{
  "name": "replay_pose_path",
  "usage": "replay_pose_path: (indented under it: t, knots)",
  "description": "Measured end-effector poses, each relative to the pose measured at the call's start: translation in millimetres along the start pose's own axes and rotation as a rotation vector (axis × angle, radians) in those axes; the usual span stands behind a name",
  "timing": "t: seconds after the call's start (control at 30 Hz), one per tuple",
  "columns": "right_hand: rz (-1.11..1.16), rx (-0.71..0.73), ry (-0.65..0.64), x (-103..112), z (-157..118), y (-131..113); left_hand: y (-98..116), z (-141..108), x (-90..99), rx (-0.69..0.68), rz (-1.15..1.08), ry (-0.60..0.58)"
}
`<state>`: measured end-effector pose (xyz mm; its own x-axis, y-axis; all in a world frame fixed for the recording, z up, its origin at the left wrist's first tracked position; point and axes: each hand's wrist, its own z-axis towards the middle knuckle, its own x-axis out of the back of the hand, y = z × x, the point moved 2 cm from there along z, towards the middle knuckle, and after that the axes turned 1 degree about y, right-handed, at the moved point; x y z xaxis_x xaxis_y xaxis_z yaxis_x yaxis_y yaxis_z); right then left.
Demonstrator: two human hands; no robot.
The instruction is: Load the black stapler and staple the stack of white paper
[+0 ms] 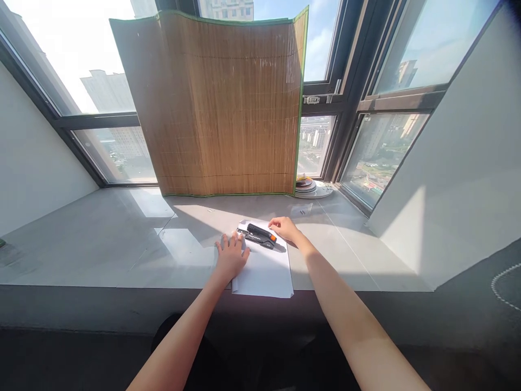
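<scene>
So the black stapler (260,237) is on the white paper's (262,274) far half. Left hand (231,256) spread flat at its left edge, right hand (285,228) curled by its far-right corner, can't tell if gripping.

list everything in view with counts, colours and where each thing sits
stapler: one, black with orange, on the paper
paper: at least one sheet, white, on the sill
sill: one, pale grey, below the windows
slatted mat: one, brown with green edging, upright before the windows
plates: several stacked, mostly white, by the mat's lower right corner
windows: several panes, dark frames, behind the mat
buildings: several, greyish, outside
walls: two, white, either side
left hand: one, bare, spread at the paper's left edge
right hand: one, bare, fingers bent near the paper's upper right
</scene>
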<state>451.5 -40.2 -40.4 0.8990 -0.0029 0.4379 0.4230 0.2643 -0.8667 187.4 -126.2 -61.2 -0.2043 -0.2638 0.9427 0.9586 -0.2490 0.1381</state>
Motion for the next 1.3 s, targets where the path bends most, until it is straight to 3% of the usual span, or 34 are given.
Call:
replay_pose_path:
  t: [0.1, 0.23, 0.33, 0.47, 0.53, 0.63, 0.93, 1.13, 1.3]
  knots:
    - [0.009, -0.032, -0.014, -3, -1, 4, -2, 1, -3.0, 0.044, -0.089, -0.006]
    - [0.198, -0.082, 0.031, 3, 4, 15, -20, 13, 5.2, 0.174, -0.238, 0.025]
    - [0.245, -0.107, 0.085, 6, 9, 23, -52, 40, 20.3, 0.255, -0.255, 0.021]
    - [0.215, -0.112, 0.058, 5, 13, 30, -108, 88, 36.4, 0.307, -0.121, 0.031]
    - [0.207, -0.109, 0.054, 4, 14, 34, -132, 110, 37.3, 0.311, -0.067, -0.059]
    - [0.204, -0.104, 0.055, 3, 15, 38, -153, 133, 34.0, 0.29, -0.047, -0.071]
    - [0.155, -0.092, 0.066, 4, 15, 33, -162, 151, 4.3, 0.234, -0.035, -0.004]
    - [0.14, -0.094, 0.063, 4, 14, 30, -155, 136, 12.1, 0.216, -0.036, 0.022]
    - [0.124, -0.088, 0.059, 5, 11, 26, -139, 105, 21.8, 0.223, -0.015, 0.038]
